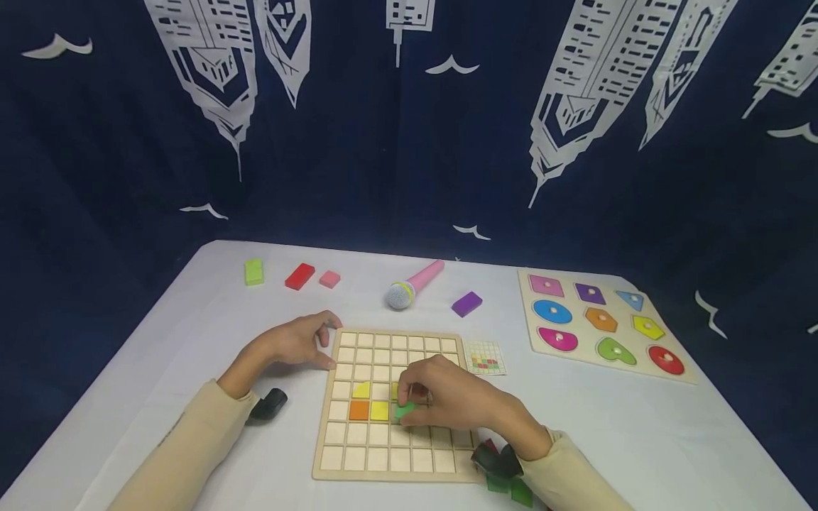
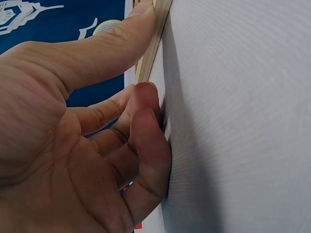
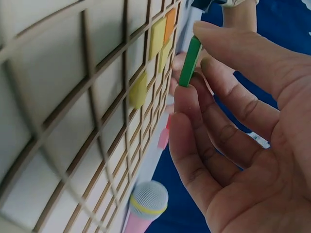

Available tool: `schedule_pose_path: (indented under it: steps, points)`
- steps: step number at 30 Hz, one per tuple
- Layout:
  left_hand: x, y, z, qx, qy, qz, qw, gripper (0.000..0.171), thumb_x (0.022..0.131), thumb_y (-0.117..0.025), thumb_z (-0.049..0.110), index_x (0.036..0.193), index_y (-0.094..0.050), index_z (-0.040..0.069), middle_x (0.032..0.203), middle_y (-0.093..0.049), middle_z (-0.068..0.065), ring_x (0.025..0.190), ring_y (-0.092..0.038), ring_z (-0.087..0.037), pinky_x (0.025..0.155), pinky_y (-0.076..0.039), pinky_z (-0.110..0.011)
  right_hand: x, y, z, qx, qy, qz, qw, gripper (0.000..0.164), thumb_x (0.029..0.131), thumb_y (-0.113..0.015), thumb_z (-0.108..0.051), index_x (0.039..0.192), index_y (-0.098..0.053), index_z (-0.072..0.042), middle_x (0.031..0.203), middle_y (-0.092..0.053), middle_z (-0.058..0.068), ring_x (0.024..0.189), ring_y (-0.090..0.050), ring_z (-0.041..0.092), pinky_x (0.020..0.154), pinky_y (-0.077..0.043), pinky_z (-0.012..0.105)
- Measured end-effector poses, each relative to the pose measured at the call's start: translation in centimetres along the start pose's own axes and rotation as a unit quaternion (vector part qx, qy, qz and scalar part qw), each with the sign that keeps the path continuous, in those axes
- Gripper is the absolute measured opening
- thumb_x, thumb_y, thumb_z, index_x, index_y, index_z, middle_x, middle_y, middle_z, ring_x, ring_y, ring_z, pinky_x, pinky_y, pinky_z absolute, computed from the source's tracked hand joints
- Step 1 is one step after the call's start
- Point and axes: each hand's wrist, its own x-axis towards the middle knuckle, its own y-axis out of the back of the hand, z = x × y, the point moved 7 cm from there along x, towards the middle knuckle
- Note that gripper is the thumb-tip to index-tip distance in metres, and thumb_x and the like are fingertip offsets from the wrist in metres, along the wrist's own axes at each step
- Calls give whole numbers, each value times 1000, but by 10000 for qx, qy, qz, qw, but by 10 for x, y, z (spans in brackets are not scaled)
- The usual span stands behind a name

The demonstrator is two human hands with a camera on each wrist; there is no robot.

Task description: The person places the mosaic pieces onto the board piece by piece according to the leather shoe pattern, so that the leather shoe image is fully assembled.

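Okay so your right hand (image 1: 447, 394) is pinching a green tile (image 3: 190, 62) between thumb and fingertips, and that tile's over about the middle of the gridded board (image 1: 377, 475), at 3 o'clock from a yellow square (image 1: 380, 411). Right wrist cam shows it slightly off the surface. An orange square (image 1: 358, 410) sits at that yellow's 9 o'clock.

Your left hand (image 1: 297, 341) is up at the board's 10 o'clock, fingers loosely bent, thumb touching the edge, not really clutching anything.

Going round the board: mic (image 1: 415, 286) at 12, purple block (image 1: 467, 304) at 1, little pattern card (image 1: 484, 357) right beside it at 2, shape puzzle (image 1: 588, 344) farther out at 2, red block (image 1: 300, 277) at 11. Some green pieces (image 1: 521, 492) poke out by your right wrist, around 4.
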Motion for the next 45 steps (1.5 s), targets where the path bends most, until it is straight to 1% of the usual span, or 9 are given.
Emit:
schedule_pose_path:
  steps: [4,9,12,16,19,29,35,41,45]
  points:
    - [-1,2,1,4,-50,-17,10000,70,73,-88,11,133,-51,5,97,-57,-6,87,-51,-21,79,-43,-34,9,-3,-11,-39,116,-34,9999,16,82,-83,-20,87,-68,-17,80,-64,-8,76,-56,11,72,-48,20]
    - [-1,4,-1,-15,-131,-31,9999,71,73,-88,12,133,-51,4,97,-57,-7,85,-51,-21,78,-42,-33,19,-12,-19,29,103,-106,9999,15,83,-83,-18,85,-68,-16,84,-65,-10,80,-59,5,79,-51,18]
    - [0,4,-1,-20,-171,-44,9998,72,73,-88,12,134,-50,3,98,-57,-7,84,-51,-21,77,-42,-33,26,-22,-28,-147,240,-240,9993,14,83,-83,-17,86,-69,-16,85,-64,-12,81,-59,2,78,-49,14]
    - [0,4,-2,-49,-160,-47,9998,72,74,-88,12,134,-50,4,98,-57,-7,85,-51,-20,78,-42,-33,34,-34,-40,-563,505,-346,9965,12,84,-82,-18,89,-71,-17,86,-63,-15,77,-55,-1,73,-44,10]
    - [0,3,-2,-42,-153,-64,9999,72,74,-88,13,135,-50,4,99,-57,-7,85,-51,-21,78,-42,-33,39,-40,-44,-724,559,-379,9951,11,84,-81,-19,88,-71,-18,85,-62,-15,75,-52,-1,71,-42,9]
    - [0,3,1,-10,-110,-66,9999,72,73,-88,13,134,-51,5,98,-57,-6,86,-51,-21,78,-42,-33,43,-50,-46,-1049,517,-462,9921,11,83,-83,-21,87,-73,-17,86,-63,-14,75,-53,-4,69,-42,7]
    - [1,2,0,13,-112,-80,9999,72,74,-88,13,134,-51,6,99,-57,-6,86,-51,-20,79,-42,-33,44,-51,-46,-977,526,-444,9928,12,81,-84,-21,86,-74,-17,82,-60,-13,72,-52,-3,66,-42,7]
    - [1,1,-1,0,-107,-87,9999,72,74,-88,14,135,-50,6,99,-57,-6,86,-51,-20,78,-41,-33,46,-51,-46,-923,512,-460,9933,12,77,-85,-20,81,-74,-16,78,-58,-12,69,-50,-1,64,-42,8]
    - [1,1,0,-26,-105,-70,9999,72,73,-88,14,134,-51,5,99,-57,-7,86,-51,-21,78,-42,-33,44,-50,-46,-994,465,-406,9931,10,79,-84,-19,78,-74,-17,80,-61,-15,73,-51,-3,68,-42,8]
